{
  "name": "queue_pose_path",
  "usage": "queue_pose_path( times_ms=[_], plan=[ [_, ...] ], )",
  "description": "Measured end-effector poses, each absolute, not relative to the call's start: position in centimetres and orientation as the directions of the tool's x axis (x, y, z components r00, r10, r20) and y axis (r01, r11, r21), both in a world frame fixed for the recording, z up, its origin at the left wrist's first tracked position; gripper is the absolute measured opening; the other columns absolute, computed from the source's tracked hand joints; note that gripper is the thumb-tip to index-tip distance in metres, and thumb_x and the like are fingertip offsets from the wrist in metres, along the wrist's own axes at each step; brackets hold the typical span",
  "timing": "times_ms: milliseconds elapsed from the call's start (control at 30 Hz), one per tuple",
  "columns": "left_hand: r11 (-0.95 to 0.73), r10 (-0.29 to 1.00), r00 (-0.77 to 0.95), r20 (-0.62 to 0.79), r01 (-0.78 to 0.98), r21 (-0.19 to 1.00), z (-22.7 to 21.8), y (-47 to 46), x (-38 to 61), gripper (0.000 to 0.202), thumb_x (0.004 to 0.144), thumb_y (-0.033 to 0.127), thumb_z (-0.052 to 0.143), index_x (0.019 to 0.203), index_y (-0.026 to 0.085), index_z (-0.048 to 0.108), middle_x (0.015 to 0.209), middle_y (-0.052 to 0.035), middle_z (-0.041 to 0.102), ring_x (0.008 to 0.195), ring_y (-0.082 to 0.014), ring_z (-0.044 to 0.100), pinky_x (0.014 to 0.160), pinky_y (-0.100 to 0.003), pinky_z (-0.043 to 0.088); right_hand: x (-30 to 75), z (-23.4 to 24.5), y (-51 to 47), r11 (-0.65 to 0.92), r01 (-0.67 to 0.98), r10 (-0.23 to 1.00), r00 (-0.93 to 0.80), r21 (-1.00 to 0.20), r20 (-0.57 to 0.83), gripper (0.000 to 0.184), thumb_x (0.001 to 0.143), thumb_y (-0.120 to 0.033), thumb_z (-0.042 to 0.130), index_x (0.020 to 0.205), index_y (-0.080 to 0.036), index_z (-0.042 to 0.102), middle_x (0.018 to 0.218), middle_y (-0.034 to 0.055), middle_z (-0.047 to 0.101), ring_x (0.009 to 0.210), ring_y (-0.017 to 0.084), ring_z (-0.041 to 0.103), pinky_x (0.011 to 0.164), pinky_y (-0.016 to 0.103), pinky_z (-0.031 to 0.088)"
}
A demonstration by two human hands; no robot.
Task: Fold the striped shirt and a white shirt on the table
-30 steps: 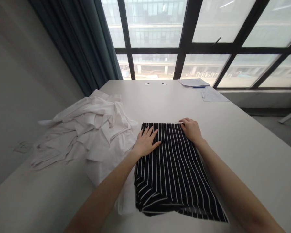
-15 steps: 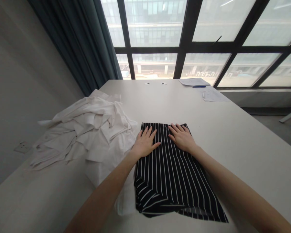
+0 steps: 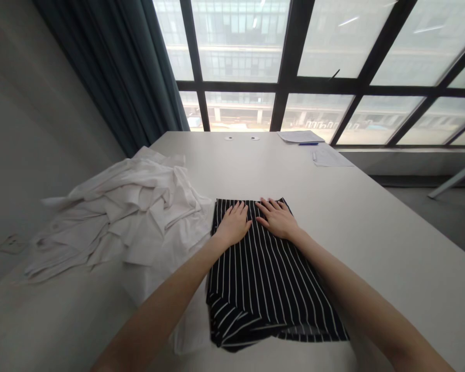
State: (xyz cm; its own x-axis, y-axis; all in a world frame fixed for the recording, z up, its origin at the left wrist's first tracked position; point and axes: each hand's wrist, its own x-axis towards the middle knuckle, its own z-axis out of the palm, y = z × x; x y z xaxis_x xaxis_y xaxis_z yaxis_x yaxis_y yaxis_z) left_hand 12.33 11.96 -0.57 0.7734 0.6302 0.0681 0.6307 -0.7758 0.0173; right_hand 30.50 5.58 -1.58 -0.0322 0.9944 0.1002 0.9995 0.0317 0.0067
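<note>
A folded black cloth with thin white stripes lies on the white table in front of me. My left hand rests flat on its far left part, fingers stretched out. My right hand lies flat beside it on the far middle of the cloth, fingers spread. The two hands are close together, almost touching. Neither hand holds anything.
A heap of crumpled white garments covers the table's left side and reaches under the striped cloth's left edge. Papers and a blue pen lie at the far end by the window. A dark curtain hangs at the left.
My right hand has slid left from the cloth's far right corner to its middle, opening flat beside the left hand. The left hand has stayed put. The camera has tilted slightly.
</note>
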Motion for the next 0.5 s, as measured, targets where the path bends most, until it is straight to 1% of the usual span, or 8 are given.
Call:
queue_pose_path(
  times_ms=[67,133,200,233,333,500],
  plan=[
    [-0.758,0.651,0.756,0.066,0.652,0.011,-1.2,12.0,12.5,0.057,0.1,0.039,0.031,0.148,0.009,0.035,0.157,-0.0137,0.03,0.146,-0.0262,0.024,0.117,-0.045,0.024,30.3,-1.4,5.3,0.037,0.999,0.985,-0.036,-0.002,0.171,0.054,0.099,-0.044,0.034,0.146,-0.02,0.044,0.155,0.0089,0.037,0.142,0.029,0.032,0.113,0.048,0.026],
    [-0.748,0.661,0.746,0.081,0.664,-0.007,-1.5,11.9,12.5,0.058,0.1,0.042,0.029,0.15,0.012,0.033,0.158,-0.0124,0.027,0.146,-0.0285,0.023,0.115,-0.051,0.024,30.2,-1.2,5.0,0.059,0.998,0.966,-0.052,-0.021,0.254,0.046,0.099,-0.032,0.035,0.139,-0.018,0.052,0.15,0.0092,0.044,0.138,0.026,0.037,0.112,0.044,0.028],
    [-0.742,0.667,0.741,0.081,0.67,-0.018,-1.6,11.9,12.4,0.06,0.1,0.046,0.028,0.15,0.013,0.032,0.159,-0.0114,0.026,0.146,-0.0297,0.023,0.114,-0.053,0.025,30.1,-1.1,4.8,0.086,0.996,0.955,-0.072,-0.034,0.287,0.043,0.097,-0.023,0.035,0.133,-0.017,0.057,0.144,0.0085,0.052,0.133,0.022,0.043,0.111,0.039,0.03],
    [-0.738,0.671,0.737,0.08,0.674,-0.021,-1.6,11.9,12.3,0.061,0.1,0.047,0.028,0.15,0.013,0.032,0.159,-0.0111,0.025,0.146,-0.0299,0.024,0.114,-0.053,0.025,30.1,-1.1,4.7,0.095,0.995,0.956,-0.081,-0.036,0.282,0.042,0.097,-0.022,0.035,0.132,-0.017,0.057,0.142,0.0078,0.054,0.132,0.02,0.045,0.111,0.037,0.031],
    [-0.728,0.681,0.727,0.085,0.685,-0.021,-1.6,11.9,12.0,0.063,0.1,0.051,0.027,0.151,0.015,0.031,0.159,-0.0115,0.024,0.146,-0.0301,0.023,0.115,-0.052,0.023,30.2,-1.2,4.6,0.105,0.994,0.964,-0.094,-0.031,0.249,0.043,0.098,-0.025,0.034,0.135,-0.017,0.055,0.142,0.0057,0.055,0.132,0.019,0.046,0.111,0.037,0.031],
    [-0.704,0.709,0.702,0.065,0.711,0.005,-1.6,12.3,11.1,0.07,0.097,0.061,0.027,0.152,0.017,0.029,0.159,-0.014,0.022,0.147,-0.0315,0.021,0.115,-0.053,0.021,30.5,-1.4,4.7,0.09,0.996,0.976,-0.084,-0.022,0.201,0.049,0.099,-0.036,0.033,0.144,-0.021,0.046,0.149,0.0051,0.046,0.137,0.025,0.04,0.111,0.047,0.029]
  ],
)
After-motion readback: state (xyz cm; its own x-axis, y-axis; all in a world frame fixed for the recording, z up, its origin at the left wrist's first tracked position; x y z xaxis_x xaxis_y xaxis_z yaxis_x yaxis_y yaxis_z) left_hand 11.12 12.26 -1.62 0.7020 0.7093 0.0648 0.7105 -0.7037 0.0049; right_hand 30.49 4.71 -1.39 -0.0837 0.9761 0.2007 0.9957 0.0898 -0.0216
